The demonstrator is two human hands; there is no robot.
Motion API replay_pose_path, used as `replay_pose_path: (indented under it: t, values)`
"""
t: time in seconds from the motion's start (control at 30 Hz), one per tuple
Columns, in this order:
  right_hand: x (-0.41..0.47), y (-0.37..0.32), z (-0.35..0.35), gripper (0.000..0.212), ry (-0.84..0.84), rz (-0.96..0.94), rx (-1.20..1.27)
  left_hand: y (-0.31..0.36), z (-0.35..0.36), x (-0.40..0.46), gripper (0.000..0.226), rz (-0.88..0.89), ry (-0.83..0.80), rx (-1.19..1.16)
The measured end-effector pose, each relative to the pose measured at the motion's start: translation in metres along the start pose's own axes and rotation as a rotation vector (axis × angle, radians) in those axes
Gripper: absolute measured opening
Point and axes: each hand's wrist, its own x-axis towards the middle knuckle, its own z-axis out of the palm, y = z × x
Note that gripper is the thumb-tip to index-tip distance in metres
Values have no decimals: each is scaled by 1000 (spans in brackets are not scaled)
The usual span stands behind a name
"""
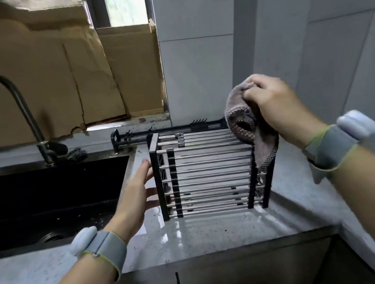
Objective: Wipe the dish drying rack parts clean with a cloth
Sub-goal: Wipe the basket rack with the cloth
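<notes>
Rack (209, 174) stands between hands: left hand (136, 195) flat against its side, right hand (272, 108) gripping cloth (248, 125) above it.

Dim daylight from the window (126, 4); glare on the wet table (192, 231); edges bend, slight blur

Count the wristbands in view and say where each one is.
2. One wristband is on the left wrist near the sink; the other wristband is on the right wrist, right of the rack.
</notes>
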Motion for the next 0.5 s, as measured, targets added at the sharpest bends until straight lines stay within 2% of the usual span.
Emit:
replay_pose_path:
  t: [0.13,0.23,0.3,0.4,0.5]
  values:
    - [29,-10,25,30,-254,53,-311,15,-7,-1,40,4,-2,125]
    - [37,-10,51,18,-409,101,-424,22,-11,0,37,29,1,138]
    - [37,-14,73,12,-470,60,-472,24,-12,1,33,58,18,88]
    - [32,-25,106,10,-502,-12,-495,22,-13,3,29,47,8,5]
    - [34,-38,123,16,-397,-35,-407,17,-17,2,26,44,-28,-46]
